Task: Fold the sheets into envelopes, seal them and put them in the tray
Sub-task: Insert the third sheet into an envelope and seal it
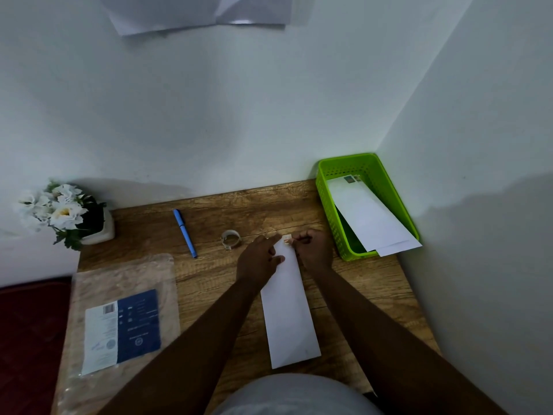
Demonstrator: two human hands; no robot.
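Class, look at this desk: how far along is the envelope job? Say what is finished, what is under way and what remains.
Done: white envelopes already lie in the green tray, sticking out over its near rim. Under way: the left hand presses the far end of a folded white envelope on the table while the right hand pinches a small piece at its top corner. Left: finishing this one and moving it to the tray.

— What is in this room?
— A brown wooden table (215,205) sits in a corner. Two pale walls (209,115) meet there. White paper (194,13) hangs high up.
— Is it bright?
— No, dim.
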